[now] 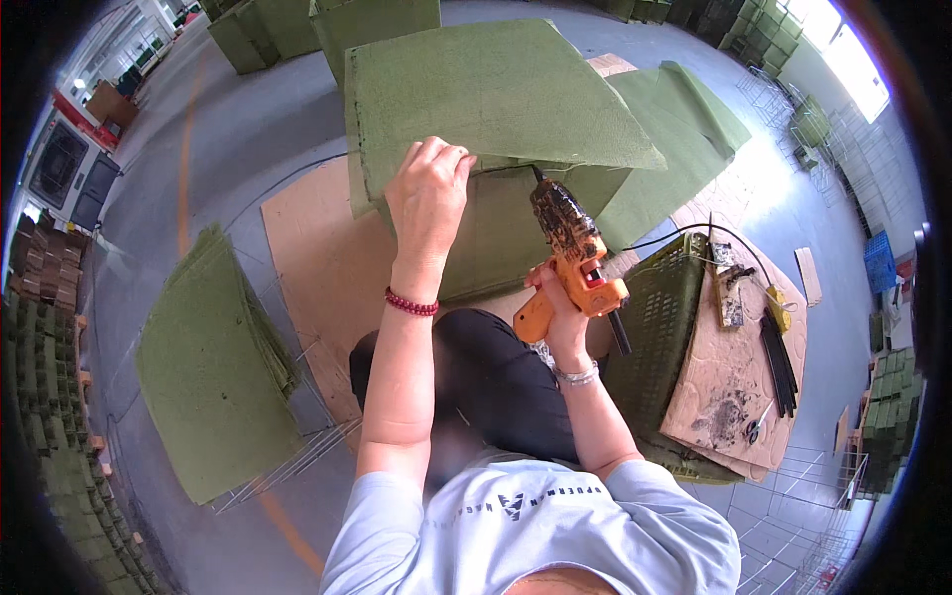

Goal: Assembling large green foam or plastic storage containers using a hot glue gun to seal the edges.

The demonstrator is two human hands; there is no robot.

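Observation:
My left hand [428, 193] is closed in a pinch at the near edge of a large green mesh panel [491, 94]. This panel forms the top face of a box-like green form in front of my knees. In my right hand [567, 322] is an orange glue gun [573, 248], its front half smeared with black. Its dark nozzle points away from me and meets the panel's near edge, right of my left hand. A thin dark line runs along that edge between the pinched fingers and the nozzle. A black stick protrudes from the gun's back end.
Flat cardboard [307, 233] lies under the green form. A stack of green mesh sheets [213, 367] leans at the left on a wire rack. To the right, a green perforated crate [659, 327] carries stained cardboard [729, 387], black sticks [779, 365] and scissors [756, 428]. The gun's black cable trails right.

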